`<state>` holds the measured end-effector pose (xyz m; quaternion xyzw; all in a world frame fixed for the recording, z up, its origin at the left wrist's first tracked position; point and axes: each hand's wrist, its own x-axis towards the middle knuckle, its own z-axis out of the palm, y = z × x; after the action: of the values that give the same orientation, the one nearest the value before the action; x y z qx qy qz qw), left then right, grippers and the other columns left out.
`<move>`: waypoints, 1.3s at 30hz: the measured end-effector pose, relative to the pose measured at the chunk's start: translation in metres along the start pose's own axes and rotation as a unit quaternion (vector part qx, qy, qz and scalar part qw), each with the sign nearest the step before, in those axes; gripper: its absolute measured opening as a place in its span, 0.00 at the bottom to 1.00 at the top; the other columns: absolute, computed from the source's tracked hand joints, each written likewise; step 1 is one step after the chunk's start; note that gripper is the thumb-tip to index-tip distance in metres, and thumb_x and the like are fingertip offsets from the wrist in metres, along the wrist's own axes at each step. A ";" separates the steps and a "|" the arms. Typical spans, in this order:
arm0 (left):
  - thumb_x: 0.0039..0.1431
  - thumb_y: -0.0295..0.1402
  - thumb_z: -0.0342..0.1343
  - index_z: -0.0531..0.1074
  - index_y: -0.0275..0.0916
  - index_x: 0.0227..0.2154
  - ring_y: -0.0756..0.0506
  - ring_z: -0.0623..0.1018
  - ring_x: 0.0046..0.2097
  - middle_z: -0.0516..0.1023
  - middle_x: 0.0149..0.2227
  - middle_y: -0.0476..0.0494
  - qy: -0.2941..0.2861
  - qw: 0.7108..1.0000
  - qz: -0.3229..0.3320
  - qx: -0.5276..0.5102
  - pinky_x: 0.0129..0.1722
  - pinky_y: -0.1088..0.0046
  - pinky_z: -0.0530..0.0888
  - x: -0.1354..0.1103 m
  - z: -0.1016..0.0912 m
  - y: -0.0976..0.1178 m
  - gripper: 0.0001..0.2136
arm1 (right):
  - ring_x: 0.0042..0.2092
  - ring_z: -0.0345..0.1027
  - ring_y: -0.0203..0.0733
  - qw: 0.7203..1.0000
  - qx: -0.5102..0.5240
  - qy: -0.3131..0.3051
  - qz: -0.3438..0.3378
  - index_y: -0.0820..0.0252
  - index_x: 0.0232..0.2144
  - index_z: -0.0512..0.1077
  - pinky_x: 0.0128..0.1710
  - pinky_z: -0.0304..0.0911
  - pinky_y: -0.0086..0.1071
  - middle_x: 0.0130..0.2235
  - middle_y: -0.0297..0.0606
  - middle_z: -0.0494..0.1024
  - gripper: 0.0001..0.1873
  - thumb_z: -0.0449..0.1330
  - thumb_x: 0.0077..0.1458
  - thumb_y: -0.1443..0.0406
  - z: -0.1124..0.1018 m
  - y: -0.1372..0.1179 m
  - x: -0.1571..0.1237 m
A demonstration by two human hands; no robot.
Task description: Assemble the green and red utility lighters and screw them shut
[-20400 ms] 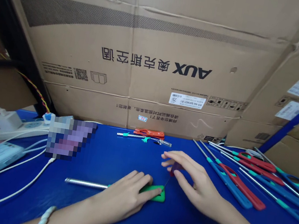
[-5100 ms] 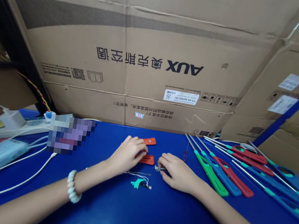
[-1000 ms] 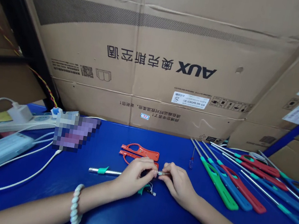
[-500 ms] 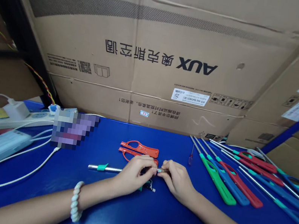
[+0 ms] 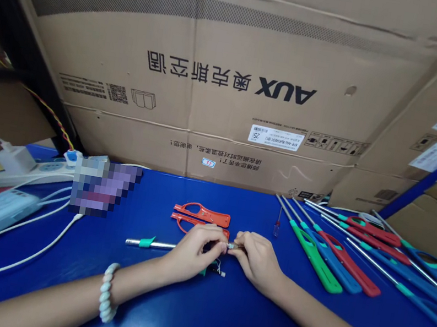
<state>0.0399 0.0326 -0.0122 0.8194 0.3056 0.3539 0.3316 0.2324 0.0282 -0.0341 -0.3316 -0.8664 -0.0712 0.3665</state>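
Bead bracelet point(image 5: 108, 293) on the left wrist is closest to the camera. Over the blue table point(image 5: 216, 325), the left hand point(image 5: 192, 249) and right hand point(image 5: 258, 258) meet, each pinching one end of a tiny clear part point(image 5: 231, 245) with the fingertips. A teal bit with wires point(image 5: 214, 269) lies right under the left hand, and a metal tube point(image 5: 148, 243) pokes out to its left. Two red shells point(image 5: 201, 217) sit just behind, long lighters point(image 5: 324, 257) off right, big cardboard box point(image 5: 233, 76) at the back.

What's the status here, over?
Left hand, right hand: fingertips pinched on small clear part. Metal tube runs under left hand. Red handle halves just behind the hands.
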 end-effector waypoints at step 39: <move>0.65 0.28 0.46 0.66 0.38 0.31 0.44 0.70 0.37 0.73 0.34 0.43 -0.049 0.983 0.038 0.173 0.39 0.69 0.67 0.002 -0.009 -0.011 0.08 | 0.23 0.64 0.36 0.961 0.178 -0.045 0.209 0.56 0.33 0.59 0.23 0.59 0.26 0.25 0.31 0.69 0.06 0.50 0.62 0.62 -0.006 0.004 0.004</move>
<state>0.0315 0.0434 -0.0152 0.8919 0.3140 0.2674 0.1857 0.2360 0.0310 -0.0274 -0.4371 -0.7922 0.1773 0.3872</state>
